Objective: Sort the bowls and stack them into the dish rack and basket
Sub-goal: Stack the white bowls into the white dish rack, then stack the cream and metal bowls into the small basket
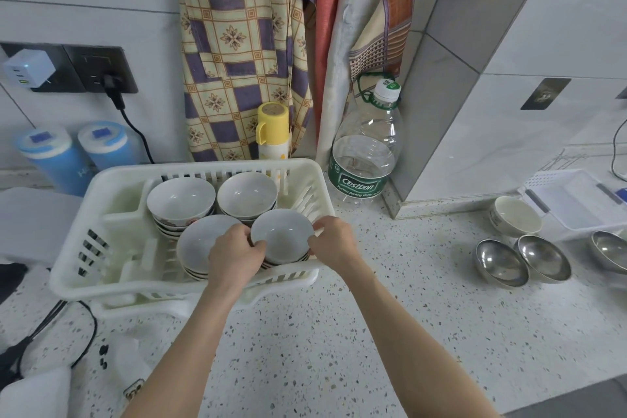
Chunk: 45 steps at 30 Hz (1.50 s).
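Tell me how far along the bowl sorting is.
Done: four stacks of white bowls sit in the dish rack. In hand: the left hand and right hand grip the top bowl of the near right stack. Left: three steel bowls and one ceramic bowl wait on the counter beside the basket.

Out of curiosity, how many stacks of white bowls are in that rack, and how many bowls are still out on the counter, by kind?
Stacks of white bowls in the dish rack: 4, with both hands on the top bowl of the front right stack
Steel bowls on the counter, in view: 3
Ceramic bowl on the counter: 1
Total: 4 stacks, 4 loose bowls
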Available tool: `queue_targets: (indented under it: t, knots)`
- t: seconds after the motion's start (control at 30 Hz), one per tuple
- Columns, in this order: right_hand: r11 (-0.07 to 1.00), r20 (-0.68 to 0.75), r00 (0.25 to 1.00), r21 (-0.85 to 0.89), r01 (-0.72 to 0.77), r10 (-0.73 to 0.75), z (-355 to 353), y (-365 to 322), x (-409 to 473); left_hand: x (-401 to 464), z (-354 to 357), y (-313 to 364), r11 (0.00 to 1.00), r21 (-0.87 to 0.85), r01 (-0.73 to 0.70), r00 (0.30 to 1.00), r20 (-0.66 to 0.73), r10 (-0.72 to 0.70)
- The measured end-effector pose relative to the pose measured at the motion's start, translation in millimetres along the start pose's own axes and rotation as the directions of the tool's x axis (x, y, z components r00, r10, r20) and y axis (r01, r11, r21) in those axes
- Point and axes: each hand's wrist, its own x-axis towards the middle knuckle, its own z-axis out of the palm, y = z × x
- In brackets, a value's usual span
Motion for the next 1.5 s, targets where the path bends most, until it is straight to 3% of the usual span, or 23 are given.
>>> queue_targets:
  t: [0.27,0.47,0.63,0.87,1.17,1.5]
  knots:
    - [0.995,-0.071,0.993,-0.057,0.086,-0.090,0.0,1.7,-5.7,-9.7,3.7,-1.4,0.998,-0.027,-0.060,0.998,-0.039,0.058]
    - [0.938,-0.096,0.989,0.316,0.139,-0.114,-12.7,29.5,-46.6,-27.0,6.9,8.9,0.971,-0.205,-0.120,0.989,-0.113,0.098]
    - [0.853,-0.109,0.994,0.521,0.042,0.018,-33.6,76.9,-79.7,-53.0,30.0,39.4,0.960,-0.248,-0.133,0.986,-0.128,0.104]
    - [0.664,-0.058,0.979,0.742,-0.087,0.194,-88.7,163.0,-108.0,-112.6,106.8,101.3,0.941,-0.300,-0.154,0.987,0.003,0.163]
    - [0.611,-0.173,0.906,0.784,-0.112,0.387,-227.9,331.2,-141.9,-186.7,254.5,220.5,0.813,-0.571,0.113,0.972,0.233,0.029]
    - [0.488,-0.229,0.801,0.868,-0.089,0.553,-324.2,437.6,-142.5,-239.2,358.9,314.2,0.869,-0.454,0.198,0.855,0.513,0.074]
